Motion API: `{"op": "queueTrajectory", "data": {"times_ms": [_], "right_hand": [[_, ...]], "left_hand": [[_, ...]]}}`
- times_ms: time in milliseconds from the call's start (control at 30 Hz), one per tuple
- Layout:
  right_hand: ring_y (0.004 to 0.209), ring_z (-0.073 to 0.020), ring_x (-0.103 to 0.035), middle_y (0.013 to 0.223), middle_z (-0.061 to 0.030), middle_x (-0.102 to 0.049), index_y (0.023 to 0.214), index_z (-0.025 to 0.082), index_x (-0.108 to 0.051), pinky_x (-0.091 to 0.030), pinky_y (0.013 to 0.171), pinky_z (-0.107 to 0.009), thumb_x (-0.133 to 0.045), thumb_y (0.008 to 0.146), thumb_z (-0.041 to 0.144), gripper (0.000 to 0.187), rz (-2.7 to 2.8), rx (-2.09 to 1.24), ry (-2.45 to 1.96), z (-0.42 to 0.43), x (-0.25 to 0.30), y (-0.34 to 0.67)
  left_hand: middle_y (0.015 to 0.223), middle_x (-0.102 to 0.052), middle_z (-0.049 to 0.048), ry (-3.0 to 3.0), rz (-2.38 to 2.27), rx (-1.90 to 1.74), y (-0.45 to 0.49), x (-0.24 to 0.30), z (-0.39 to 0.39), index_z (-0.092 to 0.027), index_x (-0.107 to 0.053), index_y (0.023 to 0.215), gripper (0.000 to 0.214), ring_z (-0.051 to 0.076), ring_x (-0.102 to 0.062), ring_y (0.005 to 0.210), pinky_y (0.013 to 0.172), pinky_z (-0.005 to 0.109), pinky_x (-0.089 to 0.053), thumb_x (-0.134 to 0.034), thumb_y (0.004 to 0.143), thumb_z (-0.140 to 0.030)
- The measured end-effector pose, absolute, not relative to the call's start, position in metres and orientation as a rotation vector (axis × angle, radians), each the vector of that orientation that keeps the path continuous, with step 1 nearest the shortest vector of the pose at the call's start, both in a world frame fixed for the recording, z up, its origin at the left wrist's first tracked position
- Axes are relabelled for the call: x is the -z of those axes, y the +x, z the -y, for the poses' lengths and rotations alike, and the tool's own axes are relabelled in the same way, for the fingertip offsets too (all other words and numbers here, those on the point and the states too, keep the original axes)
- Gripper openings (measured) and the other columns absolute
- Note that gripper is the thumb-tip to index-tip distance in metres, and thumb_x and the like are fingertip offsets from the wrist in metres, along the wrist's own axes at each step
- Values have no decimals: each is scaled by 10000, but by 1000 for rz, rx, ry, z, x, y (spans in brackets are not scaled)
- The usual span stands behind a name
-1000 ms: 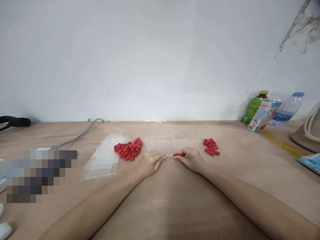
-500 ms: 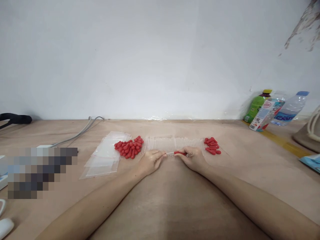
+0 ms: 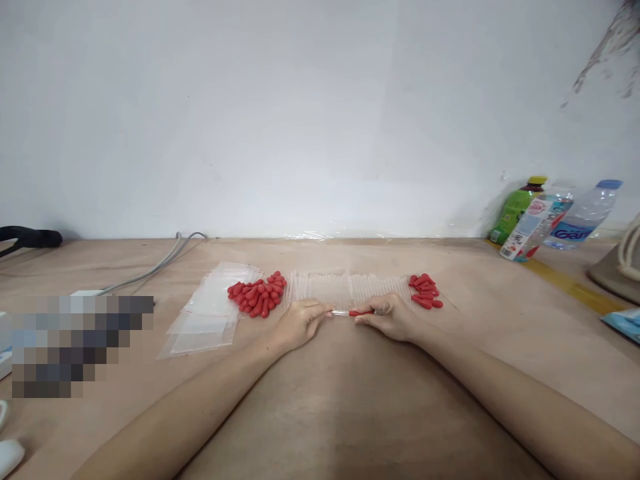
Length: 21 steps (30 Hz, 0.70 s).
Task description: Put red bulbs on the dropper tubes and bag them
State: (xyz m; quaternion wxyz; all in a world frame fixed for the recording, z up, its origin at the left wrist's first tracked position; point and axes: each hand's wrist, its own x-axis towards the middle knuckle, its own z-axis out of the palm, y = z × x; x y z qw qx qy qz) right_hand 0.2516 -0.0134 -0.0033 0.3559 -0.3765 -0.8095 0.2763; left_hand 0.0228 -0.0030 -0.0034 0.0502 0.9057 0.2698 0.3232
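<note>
Between the fingers of my left hand (image 3: 303, 321) is a clear dropper tube (image 3: 341, 313), held level. My right hand (image 3: 393, 319) pinches a red rubber bulb (image 3: 361, 312), whose narrow neck meets the tube's right end; how deep the tube sits in it I cannot tell. Just beyond both hands lies a row of many clear tubes (image 3: 325, 287), side by side. A heap of red bulbs (image 3: 257, 295) sits left of that row. At its right end is a smaller group of red bulbs (image 3: 425, 292); whether those are on tubes is unclear.
Clear plastic bags (image 3: 205, 323) lie fanned out beside the left heap. A grey cable (image 3: 160, 265) runs behind a blurred-out patch on the left. Bottles (image 3: 520, 213) lean near the wall at right, by a blue packet (image 3: 623, 325) and a roped brown object (image 3: 620, 267).
My right thumb has drawn back to the right along the bulb, so more of the red neck shows. The tube and bulb are slightly lower in view.
</note>
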Motion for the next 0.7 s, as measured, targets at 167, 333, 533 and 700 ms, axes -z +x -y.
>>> {"op": "queueTrajectory", "data": {"times_ms": [167, 333, 533, 700], "right_hand": [[758, -149, -617, 828, -24, -677, 808, 203, -664, -481, 709, -258, -592, 714, 312, 162, 1953, -717, -951, 12, 3, 248], [723, -140, -589, 759, -15, -618, 953, 192, -558, -475, 686, -278, -579, 710, 357, 295, 1653, -829, -933, 6, 3, 235], [601, -105, -517, 695, 26, -507, 1157, 236, -407, -464, 609, -252, -445, 780, 438, 430, 1389, -711, -1049, -16, -38, 286], [509, -94, -439, 580, 44, -442, 1076, 153, -451, -401, 483, -212, -559, 696, 411, 472, 1522, -519, -1477, -31, -52, 370]], "left_hand": [[756, -644, 48, 2731, -832, -1097, 24, 9, 0, -159, -608, 976, 222, 125, -572, 671, 629, 241, -468, -440, 850, -229], [876, -643, 57, 2836, -858, -1087, 26, 2, 3, -183, -575, 1059, 300, 178, -552, 844, 779, 325, -446, -501, 808, -329], [1204, -498, 99, 2853, -1175, -1001, 23, -1, 2, -193, -480, 1189, 450, 258, -395, 1147, 941, 439, -331, -492, 789, -400], [1250, -454, 124, 2810, -1315, -891, 23, 6, -3, -166, -518, 1153, 428, 279, -325, 1210, 969, 460, -301, -470, 800, -402]]}}
